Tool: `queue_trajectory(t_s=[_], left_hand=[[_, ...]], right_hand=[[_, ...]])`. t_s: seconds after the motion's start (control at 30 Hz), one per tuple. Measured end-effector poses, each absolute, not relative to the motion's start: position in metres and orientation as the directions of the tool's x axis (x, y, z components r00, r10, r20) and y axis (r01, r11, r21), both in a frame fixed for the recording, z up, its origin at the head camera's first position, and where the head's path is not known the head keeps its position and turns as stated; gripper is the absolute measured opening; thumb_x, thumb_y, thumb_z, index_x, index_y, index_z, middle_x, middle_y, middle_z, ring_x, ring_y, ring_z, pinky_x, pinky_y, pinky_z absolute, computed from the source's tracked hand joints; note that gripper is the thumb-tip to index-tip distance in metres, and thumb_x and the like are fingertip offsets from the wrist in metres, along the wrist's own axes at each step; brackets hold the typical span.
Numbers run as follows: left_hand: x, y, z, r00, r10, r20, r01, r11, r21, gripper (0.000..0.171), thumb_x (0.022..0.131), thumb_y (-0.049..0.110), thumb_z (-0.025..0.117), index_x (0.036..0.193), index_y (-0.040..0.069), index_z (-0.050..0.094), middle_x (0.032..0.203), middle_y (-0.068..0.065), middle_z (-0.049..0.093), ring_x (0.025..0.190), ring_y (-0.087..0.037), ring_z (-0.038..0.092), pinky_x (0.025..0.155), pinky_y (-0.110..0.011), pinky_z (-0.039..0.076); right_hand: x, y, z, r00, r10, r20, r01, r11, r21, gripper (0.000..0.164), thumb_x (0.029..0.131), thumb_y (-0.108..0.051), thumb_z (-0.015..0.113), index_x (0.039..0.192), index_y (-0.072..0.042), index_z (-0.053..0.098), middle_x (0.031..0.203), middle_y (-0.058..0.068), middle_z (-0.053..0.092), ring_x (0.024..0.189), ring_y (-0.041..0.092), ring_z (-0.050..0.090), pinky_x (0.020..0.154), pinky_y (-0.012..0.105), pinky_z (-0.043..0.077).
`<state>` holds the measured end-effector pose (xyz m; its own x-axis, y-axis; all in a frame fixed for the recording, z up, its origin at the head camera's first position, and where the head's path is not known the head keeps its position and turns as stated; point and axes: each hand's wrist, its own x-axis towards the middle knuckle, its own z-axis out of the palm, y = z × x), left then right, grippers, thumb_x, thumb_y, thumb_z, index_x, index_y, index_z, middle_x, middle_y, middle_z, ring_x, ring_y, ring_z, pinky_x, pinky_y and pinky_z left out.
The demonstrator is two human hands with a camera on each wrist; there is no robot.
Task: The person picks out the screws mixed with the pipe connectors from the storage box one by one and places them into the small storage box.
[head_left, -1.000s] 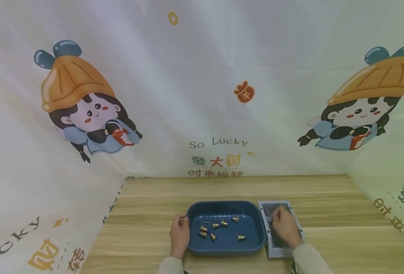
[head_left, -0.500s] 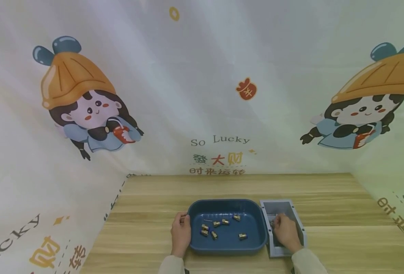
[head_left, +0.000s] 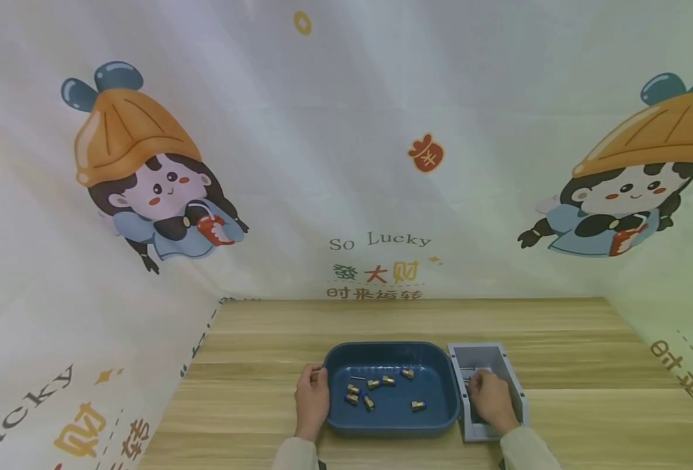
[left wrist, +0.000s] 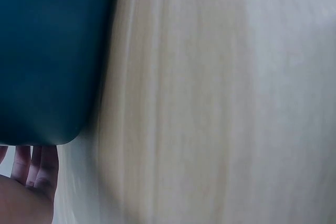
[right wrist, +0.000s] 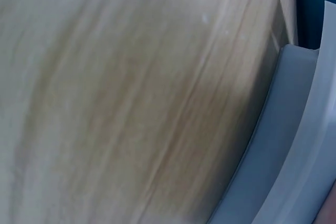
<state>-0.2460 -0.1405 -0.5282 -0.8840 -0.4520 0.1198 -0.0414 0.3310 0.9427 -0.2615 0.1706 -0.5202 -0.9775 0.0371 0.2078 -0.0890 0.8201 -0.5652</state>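
Observation:
A blue plastic tray (head_left: 393, 422) stands in front of me with several brass fittings (head_left: 372, 384) with hexagonal ends and one thin metal pin (head_left: 358, 378) lying in it. My left hand (head_left: 312, 401) grips the tray's left end, thumb at the rim; its fingers show against the end wall in the left wrist view. To the right stands a grey open bin (head_left: 515, 385). My right hand (head_left: 492, 397) reaches down into it, fingertips together around a thin metal pin (head_left: 466, 380). Another thin pin (head_left: 467, 369) lies just beyond. The hand hides much of the bin's floor.
Tray and bin stand side by side on a wood-grain table (head_left: 246, 365). A printed fabric backdrop (head_left: 299, 163) rises behind it and along both sides. In the right wrist view the bin's grey wall (right wrist: 294, 145) stands beside the wood surface.
My right hand has lowered from above the grey bin into it, with a thin pin at its fingertips. The left hand stays on the tray, and the view has shifted slightly.

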Motion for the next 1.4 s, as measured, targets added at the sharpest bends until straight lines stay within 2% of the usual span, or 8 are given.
queue_trajectory(t_s=[0.57,0.7,1.13,1.4], left_hand=[[-0.247,-0.139,-0.527,-0.881,-0.448,0.154,-0.016,0.354,0.935,0.013,0.093,0.004,0.054,0.103,0.0,0.062,0.093,-0.018,0.066,0.084,-0.029,0.064,0.075,-0.043,0.051],[-0.247,-0.14,-0.527,-0.88,-0.45,0.154,-0.018,0.355,0.935,0.013,0.093,0.004,0.054,0.102,0.0,0.062,0.092,-0.018,0.066,0.083,-0.029,0.064,0.074,-0.043,0.051],[-0.246,-0.142,-0.528,-0.885,-0.444,0.14,-0.027,0.348,0.937,0.013,0.094,0.005,0.053,0.103,-0.001,0.061,0.093,-0.018,0.066,0.083,-0.028,0.064,0.073,-0.042,0.051],[-0.246,-0.141,-0.529,-0.886,-0.443,0.138,-0.026,0.344,0.939,0.014,0.093,0.005,0.053,0.104,-0.001,0.061,0.092,-0.018,0.066,0.081,-0.027,0.064,0.072,-0.041,0.051]], right_hand=[[-0.261,0.171,-0.518,-0.974,0.053,0.222,-0.085,0.819,-0.568,0.004,0.073,0.001,0.057,0.069,0.001,0.059,0.063,0.008,0.06,0.059,0.023,0.057,0.056,0.037,0.047],[-0.264,0.172,-0.517,-0.963,0.046,0.265,-0.118,0.814,-0.569,0.005,0.074,0.0,0.057,0.069,0.001,0.058,0.061,0.009,0.059,0.058,0.023,0.056,0.054,0.038,0.046],[-0.274,0.169,-0.492,-0.947,0.053,0.317,-0.165,0.764,-0.623,0.004,0.075,-0.001,0.065,0.076,0.001,0.062,0.066,0.008,0.062,0.059,0.016,0.054,0.056,0.03,0.044],[-0.275,0.155,-0.474,-0.955,0.076,0.288,-0.145,0.727,-0.671,0.008,0.08,-0.004,0.065,0.084,0.003,0.063,0.075,0.01,0.065,0.067,0.016,0.057,0.059,0.024,0.045]])
